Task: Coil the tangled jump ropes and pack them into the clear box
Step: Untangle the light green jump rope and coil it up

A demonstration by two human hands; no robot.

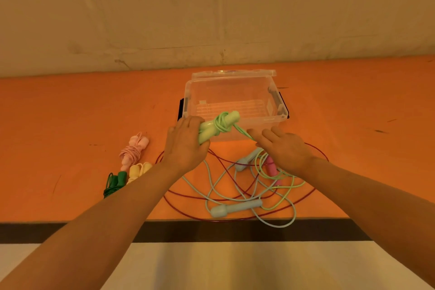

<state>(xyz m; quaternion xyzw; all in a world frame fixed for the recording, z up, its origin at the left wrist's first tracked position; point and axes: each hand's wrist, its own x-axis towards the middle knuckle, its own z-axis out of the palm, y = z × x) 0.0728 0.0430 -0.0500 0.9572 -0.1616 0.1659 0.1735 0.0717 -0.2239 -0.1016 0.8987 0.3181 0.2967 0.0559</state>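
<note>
- Your left hand (pixel 186 143) has its grip clenched around the pale green handles (pixel 217 126), which lie side by side with several turns of light green cord (pixel 222 122) wound about their middle; you hold this bundle raised just in front of the near wall of the clear box (pixel 235 99).
- Your right hand (pixel 286 148) pinches the free run of that same green cord just right of the bundle, its other fingers lying loosely extended; the cord runs down from there into the tangle below.
- The clear box stands open towards the far edge of the desk (pixel 70 113), its lid (pixel 233 74) tipped back behind it and black latches on both ends; nothing lies inside it.
- Between the box and the near edge of the desk lies the tangle: a pale blue rope (pixel 235 209) with one handle near the edge and another beneath your right hand, a dark red cord (pixel 188 198) looping wide around it, and a pink handle (pixel 270 167) partly hidden by your right wrist.
- Left of your left forearm sit three coiled bundles close together: a pink one (pixel 134 150) farthest back, a yellow one (pixel 138 170) in the middle, and a dark green one (pixel 115 182) nearest you.
- No brand, label or writing can be read on anything here.
</note>
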